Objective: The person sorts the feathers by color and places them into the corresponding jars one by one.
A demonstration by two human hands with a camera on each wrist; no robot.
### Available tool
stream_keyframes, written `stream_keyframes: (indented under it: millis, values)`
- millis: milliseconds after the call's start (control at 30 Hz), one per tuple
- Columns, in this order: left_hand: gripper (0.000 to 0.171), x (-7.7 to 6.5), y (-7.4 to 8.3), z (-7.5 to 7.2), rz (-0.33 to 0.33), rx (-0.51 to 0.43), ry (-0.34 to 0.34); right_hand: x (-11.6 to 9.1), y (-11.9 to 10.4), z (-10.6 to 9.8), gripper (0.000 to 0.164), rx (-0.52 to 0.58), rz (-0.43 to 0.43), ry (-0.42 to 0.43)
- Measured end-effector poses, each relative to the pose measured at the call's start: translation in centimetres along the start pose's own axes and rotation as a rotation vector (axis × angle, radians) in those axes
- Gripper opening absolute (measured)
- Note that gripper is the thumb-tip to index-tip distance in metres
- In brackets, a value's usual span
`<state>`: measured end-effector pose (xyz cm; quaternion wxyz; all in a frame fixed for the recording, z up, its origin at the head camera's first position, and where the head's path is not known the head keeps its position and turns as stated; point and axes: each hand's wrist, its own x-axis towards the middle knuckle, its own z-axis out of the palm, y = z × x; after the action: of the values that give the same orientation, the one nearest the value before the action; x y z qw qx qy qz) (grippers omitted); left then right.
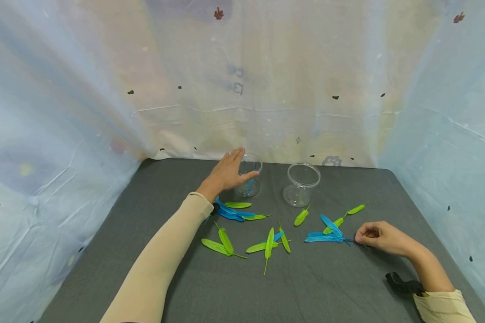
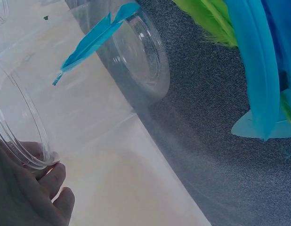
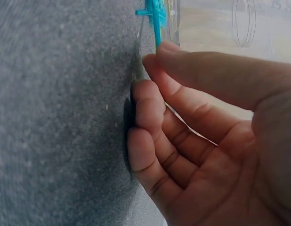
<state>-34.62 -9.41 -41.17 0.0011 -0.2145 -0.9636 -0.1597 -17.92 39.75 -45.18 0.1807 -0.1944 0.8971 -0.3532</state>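
My left hand (image 1: 228, 172) holds the left clear jar (image 1: 257, 187) near its rim, thumb across the near side. One blue feather (image 2: 91, 43) stands inside that jar, leaning against its wall. At the right of the table, my right hand (image 1: 384, 237) pinches the quill of a blue feather (image 3: 157, 28) between thumb and forefinger, its other fingers curled close over the cloth. This feather overlaps other blue feathers (image 1: 321, 237) and a green feather (image 1: 333, 225) lying on the table.
A second clear jar (image 1: 303, 195) stands right of the held one. Blue feathers (image 1: 232, 214) lie beside the left wrist. Several green feathers (image 1: 269, 244) are scattered across the grey tablecloth (image 1: 307, 287). A patterned curtain (image 1: 275, 125) hangs behind the table.
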Motion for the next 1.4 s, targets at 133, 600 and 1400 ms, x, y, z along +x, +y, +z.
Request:
stream_keyframes:
  millis: [133,600,1400]
  values:
    - [0.107,0.0,0.0,0.0,-0.002,-0.004,-0.006,0.1,0.1,0.1,0.012,-0.006,0.000,0.012]
    - [0.107,0.1,0.0,-0.2,-0.010,-0.006,-0.017,0.8,-1.2,0.6,0.004,-0.079,-0.143,0.275]
    - [0.106,-0.1,0.2,-0.2,0.003,0.003,-0.005,5.2,-6.9,-0.2,0.010,-0.138,-0.285,0.536]
